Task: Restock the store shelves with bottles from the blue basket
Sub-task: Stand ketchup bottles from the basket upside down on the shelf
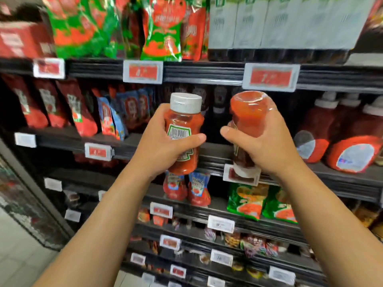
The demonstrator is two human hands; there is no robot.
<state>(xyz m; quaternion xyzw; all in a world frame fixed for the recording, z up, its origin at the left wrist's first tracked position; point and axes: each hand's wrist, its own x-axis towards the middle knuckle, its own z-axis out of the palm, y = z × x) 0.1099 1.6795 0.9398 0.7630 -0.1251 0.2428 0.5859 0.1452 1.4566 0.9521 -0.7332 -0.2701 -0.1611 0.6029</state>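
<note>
Our left hand [163, 139] grasps one ketchup bottle [183, 129] around its middle, white cap up, the thumb lying across the barcode label. Just beside it, our right hand [267, 141] grasps a second ketchup bottle [247, 119] turned upside down, its cap under the palm. Behind both grips is the dark middle shelf [215, 150].

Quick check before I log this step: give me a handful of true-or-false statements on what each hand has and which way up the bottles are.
1. The left hand grips a ketchup bottle with its white cap up. True.
2. The right hand is empty. False: it grips a second bottle.
3. The second bottle is held cap down. True.
4. Both bottles stand on the shelf. False: both are held in front of it.
5. The two bottles touch. False: they are apart.
</note>
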